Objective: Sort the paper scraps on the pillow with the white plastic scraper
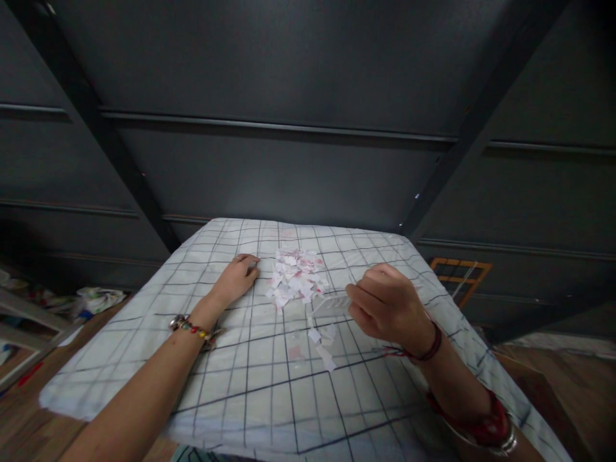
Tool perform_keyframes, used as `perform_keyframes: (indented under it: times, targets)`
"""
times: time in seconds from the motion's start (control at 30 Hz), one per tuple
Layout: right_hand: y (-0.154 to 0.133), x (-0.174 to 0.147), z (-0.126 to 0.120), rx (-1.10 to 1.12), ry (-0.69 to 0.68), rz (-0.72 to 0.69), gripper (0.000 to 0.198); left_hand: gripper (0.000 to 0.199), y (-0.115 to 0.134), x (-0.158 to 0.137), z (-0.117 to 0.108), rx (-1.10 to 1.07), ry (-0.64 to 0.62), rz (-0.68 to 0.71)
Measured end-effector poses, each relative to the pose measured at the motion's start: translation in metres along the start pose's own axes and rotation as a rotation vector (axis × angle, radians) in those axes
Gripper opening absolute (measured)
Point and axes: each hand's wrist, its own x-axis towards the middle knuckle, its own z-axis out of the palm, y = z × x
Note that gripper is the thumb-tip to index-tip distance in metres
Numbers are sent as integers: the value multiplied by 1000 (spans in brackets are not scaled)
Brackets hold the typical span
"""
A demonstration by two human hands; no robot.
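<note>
A heap of torn paper scraps [297, 276], white with pink-red marks, lies on the checked tablecloth [260, 391]. My left hand [237, 280] rests on the cloth just left of the heap, fingers loosely bent and nothing in them. To the right of the heap, my right hand [385, 303] is closed around a white slotted plastic tool [332, 303]; its grip end is hidden in my fingers. The tool's front edge is at the heap's lower right side. A few loose scraps [325, 350] lie nearer to me, beside a small clear piece with a pink patch [296, 351].
A dark panelled wall [283, 173] stands behind the table's far edge. A wooden frame [459, 276] leans by the wall at right. On the left, a pale rack [36, 327] and a crumpled bag [100, 299] are near the wooden floor.
</note>
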Motion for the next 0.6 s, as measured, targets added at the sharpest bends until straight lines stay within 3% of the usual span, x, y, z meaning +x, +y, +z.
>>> perform_keyframes:
  times: [0.13,0.3,0.6]
  targets:
    - [3,-2,-2,-7,37,-4,20,34,0,0,0,6,-9,2]
    - [5,-2,-1,14,-65,1,24,35,0,0,0,15,-16,-6]
    - [6,-4,-5,122,-31,12,21,33,-1,1,1,25,-19,-9]
